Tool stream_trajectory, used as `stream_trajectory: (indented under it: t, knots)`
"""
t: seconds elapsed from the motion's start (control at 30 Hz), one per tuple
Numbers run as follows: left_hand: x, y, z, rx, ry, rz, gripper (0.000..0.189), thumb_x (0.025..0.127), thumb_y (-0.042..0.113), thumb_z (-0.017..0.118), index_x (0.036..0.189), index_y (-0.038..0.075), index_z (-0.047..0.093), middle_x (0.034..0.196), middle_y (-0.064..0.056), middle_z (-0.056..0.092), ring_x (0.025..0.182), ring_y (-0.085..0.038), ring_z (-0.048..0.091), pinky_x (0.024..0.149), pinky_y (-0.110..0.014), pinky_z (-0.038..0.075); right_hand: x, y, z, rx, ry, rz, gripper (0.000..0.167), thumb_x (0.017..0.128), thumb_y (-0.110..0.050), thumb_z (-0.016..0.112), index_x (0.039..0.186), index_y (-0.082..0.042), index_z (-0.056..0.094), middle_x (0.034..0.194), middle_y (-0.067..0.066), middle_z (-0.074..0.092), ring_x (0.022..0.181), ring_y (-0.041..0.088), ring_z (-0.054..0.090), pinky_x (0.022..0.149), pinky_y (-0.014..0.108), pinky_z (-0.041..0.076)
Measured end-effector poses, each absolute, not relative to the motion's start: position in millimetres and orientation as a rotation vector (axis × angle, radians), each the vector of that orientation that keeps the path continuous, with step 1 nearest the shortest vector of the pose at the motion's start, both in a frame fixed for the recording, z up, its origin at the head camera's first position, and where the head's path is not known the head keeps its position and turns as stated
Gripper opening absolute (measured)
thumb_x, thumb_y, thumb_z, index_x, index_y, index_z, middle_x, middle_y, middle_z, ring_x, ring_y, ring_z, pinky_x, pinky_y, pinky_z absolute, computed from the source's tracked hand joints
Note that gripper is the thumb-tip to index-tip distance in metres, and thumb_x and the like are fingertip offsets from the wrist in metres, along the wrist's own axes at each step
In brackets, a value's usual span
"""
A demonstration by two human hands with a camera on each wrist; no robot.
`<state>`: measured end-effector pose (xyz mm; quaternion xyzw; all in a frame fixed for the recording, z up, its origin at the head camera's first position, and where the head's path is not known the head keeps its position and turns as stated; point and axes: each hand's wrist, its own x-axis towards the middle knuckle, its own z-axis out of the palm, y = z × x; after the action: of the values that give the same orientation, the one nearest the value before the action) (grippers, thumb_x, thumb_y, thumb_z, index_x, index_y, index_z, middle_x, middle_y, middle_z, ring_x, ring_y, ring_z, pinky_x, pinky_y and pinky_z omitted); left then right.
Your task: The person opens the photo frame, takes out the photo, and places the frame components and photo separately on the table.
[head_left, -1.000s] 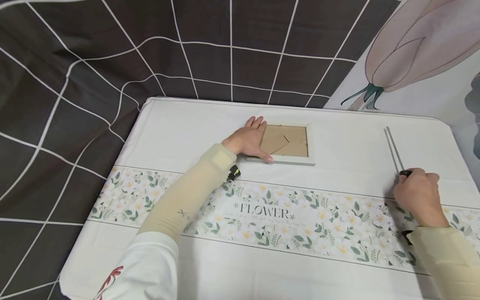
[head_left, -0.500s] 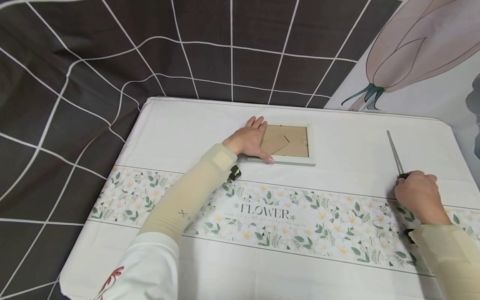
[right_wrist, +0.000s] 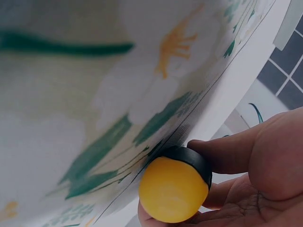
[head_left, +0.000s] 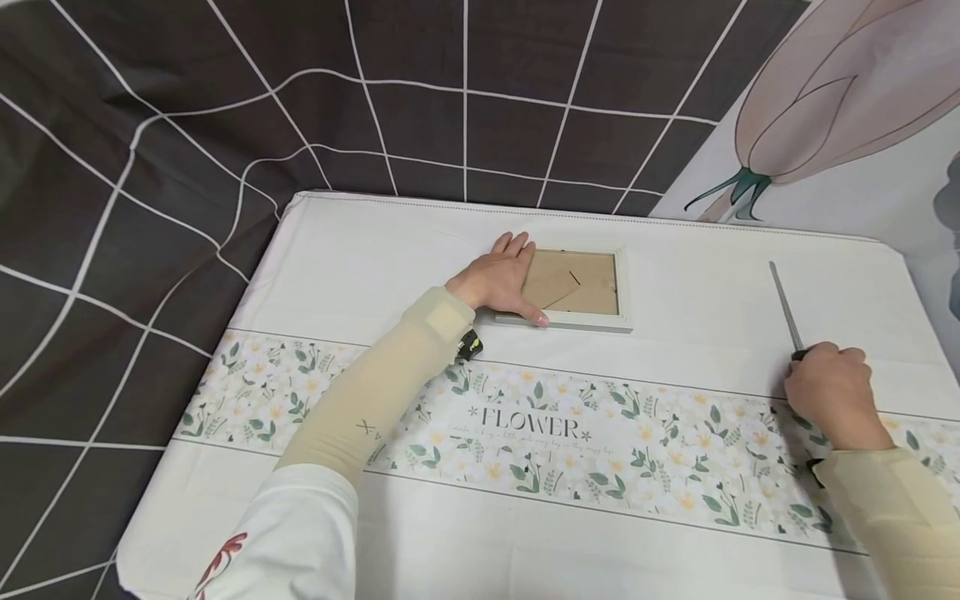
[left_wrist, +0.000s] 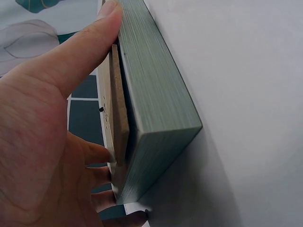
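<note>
A white picture frame (head_left: 624,287) lies back side up on the table, its tan backing board (head_left: 596,279) showing. My left hand (head_left: 498,279) rests across its left end with fingers spread. The left wrist view shows the thumb (left_wrist: 80,52) on the near edge and the other fingers reaching toward the far edge; the board's corner stands slightly proud of the frame. Off to the right, my right hand (head_left: 832,392) grips a screwdriver (head_left: 785,304), its thin metal shaft angled away from me. Its handle has a yellow end (right_wrist: 173,191) and a black band.
A white tablecloth (head_left: 697,287) covers the table, with a floral band (head_left: 675,454) lettered FLOWER across it. Behind the table hangs a dark grid-patterned cloth (head_left: 420,125), and a wall with a large painted flower (head_left: 787,125) stands at the back right.
The screwdriver's shaft looked doubled a second ago and is single now; it has tilted a little, and my right hand has shifted slightly. My left hand and the picture frame stay in place.
</note>
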<state>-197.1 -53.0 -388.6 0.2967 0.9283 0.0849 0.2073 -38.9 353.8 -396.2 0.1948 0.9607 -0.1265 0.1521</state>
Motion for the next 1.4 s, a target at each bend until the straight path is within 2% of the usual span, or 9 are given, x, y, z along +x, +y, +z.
stream_trajectory:
  t: [0.37,0.73,1.0,1.17,1.3,1.4]
  knots:
    - [-195.7,-51.0,-386.4,0.822,2.576,0.228,0.133,0.072,0.072,0.074,0.160,-0.001,0.007,0.168,-0.018,-0.002,0.154,-0.036,-0.003,0.125,-0.038,0.012,-36.3,355.4,-396.9,0.561,2.774,-0.362,0.045,0.098,-0.004,0.035,0.110,0.039,0.029,0.098,0.052,0.029,0.094,0.066,0.036,0.072,0.068,0.042]
    - [-196.4,-50.2,-388.4,0.826,2.584,0.224,0.132,0.073,0.073,0.074,0.160,0.000,0.007,0.168,-0.018,-0.002,0.154,-0.036,-0.004,0.125,-0.038,0.011,-36.6,353.0,-396.5,0.579,2.791,-0.340,0.057,0.099,-0.011,0.041,0.126,0.036,0.023,0.110,0.056,0.028,0.102,0.067,0.033,0.078,0.071,0.041]
    - [-196.6,-55.9,-395.3,0.885,2.579,0.265,0.132,0.075,0.075,0.070,0.160,-0.002,0.005,0.167,-0.020,-0.007,0.153,-0.038,-0.007,0.125,-0.037,0.001,-38.8,340.4,-393.6,0.572,2.828,-0.267,0.066,0.098,-0.018,0.045,0.131,0.034,0.022,0.112,0.054,0.029,0.101,0.064,0.034,0.076,0.068,0.041]
    - [-201.0,-60.8,-394.6,0.908,2.546,0.285,0.131,0.076,0.077,0.067,0.160,-0.001,0.003,0.167,-0.020,-0.007,0.153,-0.037,-0.008,0.125,-0.038,0.000,-42.5,329.1,-391.5,0.475,2.904,-0.328,0.069,0.097,-0.020,0.048,0.135,0.033,0.023,0.123,0.058,0.023,0.111,0.070,0.027,0.084,0.073,0.036]
    - [-207.3,-67.4,-389.0,0.925,2.496,0.347,0.124,0.081,0.072,0.066,0.160,-0.002,0.005,0.167,-0.020,-0.006,0.154,-0.035,-0.007,0.125,-0.039,0.000,-45.2,314.6,-388.4,0.349,2.925,-0.414,0.069,0.098,-0.021,0.049,0.137,0.031,0.026,0.128,0.057,0.024,0.120,0.072,0.023,0.093,0.075,0.032]
    - [-213.9,-75.0,-385.8,0.953,2.470,0.377,0.107,0.092,0.063,0.059,0.159,-0.003,0.009,0.168,-0.018,-0.003,0.154,-0.032,-0.005,0.124,-0.036,0.000,-45.3,298.6,-386.0,0.224,2.928,-0.476,0.067,0.100,-0.022,0.052,0.139,0.027,0.030,0.131,0.055,0.028,0.123,0.069,0.024,0.098,0.076,0.029]
